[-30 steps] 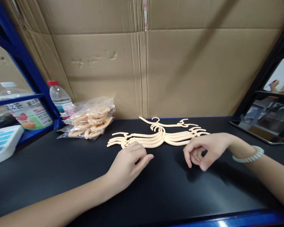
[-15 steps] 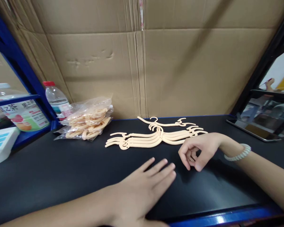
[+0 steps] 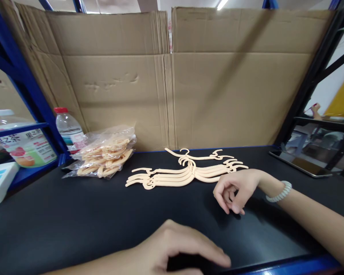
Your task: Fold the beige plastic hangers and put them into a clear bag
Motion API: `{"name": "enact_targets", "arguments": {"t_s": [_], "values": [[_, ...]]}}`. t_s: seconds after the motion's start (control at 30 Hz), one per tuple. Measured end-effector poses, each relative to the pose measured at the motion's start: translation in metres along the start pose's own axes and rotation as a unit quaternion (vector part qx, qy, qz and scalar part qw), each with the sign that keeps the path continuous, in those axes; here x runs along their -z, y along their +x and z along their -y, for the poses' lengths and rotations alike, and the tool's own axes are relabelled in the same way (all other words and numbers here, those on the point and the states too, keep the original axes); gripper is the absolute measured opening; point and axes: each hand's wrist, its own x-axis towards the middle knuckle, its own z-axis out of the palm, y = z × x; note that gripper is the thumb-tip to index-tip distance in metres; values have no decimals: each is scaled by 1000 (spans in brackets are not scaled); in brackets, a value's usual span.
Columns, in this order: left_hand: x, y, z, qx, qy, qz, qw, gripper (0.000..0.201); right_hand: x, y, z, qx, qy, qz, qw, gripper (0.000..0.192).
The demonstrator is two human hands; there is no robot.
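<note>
My left hand (image 3: pixel 172 248) is low at the front of the black table, thumb and index finger apart with nothing visible between them. The other fingers are mostly hidden. My right hand (image 3: pixel 236 191) hovers at or just above the table, its fingers curled in loosely towards the thumb, holding nothing I can see. A pale bracelet (image 3: pixel 279 192) circles that wrist. Just beyond the right hand lies an overlapping row of cream clothes hangers (image 3: pixel 172 177), hooks pointing away from me. One more hanger (image 3: pixel 200 157) lies behind them; the right hand's knuckles overlap the row's near right end in view.
Clear bags of hangers (image 3: pixel 106 154) are piled at the back left, beside a red-capped bottle (image 3: pixel 68 130). A phone-like dark slab (image 3: pixel 299 164) lies at the right. Cardboard (image 3: pixel 117 84) walls off the back. Blue posts and a white tray (image 3: pixel 2 183) stand left.
My left hand has drawn back towards the front edge, going from flat, spread fingers to a bent shape. The right hand keeps its curl. The camera has tilted up.
</note>
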Motion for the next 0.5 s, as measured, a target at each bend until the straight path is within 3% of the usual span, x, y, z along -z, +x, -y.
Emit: {"name": "enact_targets", "arguments": {"t_s": [0.1,0.2,0.3,0.37,0.43,0.5], "values": [[8,-2,15,-4,112,-80,991,33,2,-4,0,21,-7,-42,999,35],[14,0,29,3,201,-56,978,36,15,-12,-8,68,-45,-223,971,29],[16,2,34,-10,253,-20,967,38,37,-21,-27,53,-129,-466,873,25],[16,3,33,-20,276,0,961,37,54,-25,-42,-2,-235,-568,789,20],[15,4,31,-26,295,10,955,37,68,-26,-53,-53,-368,-586,720,19],[15,4,30,-27,310,15,950,36,79,-24,-58,-79,-449,-562,690,23]]}}
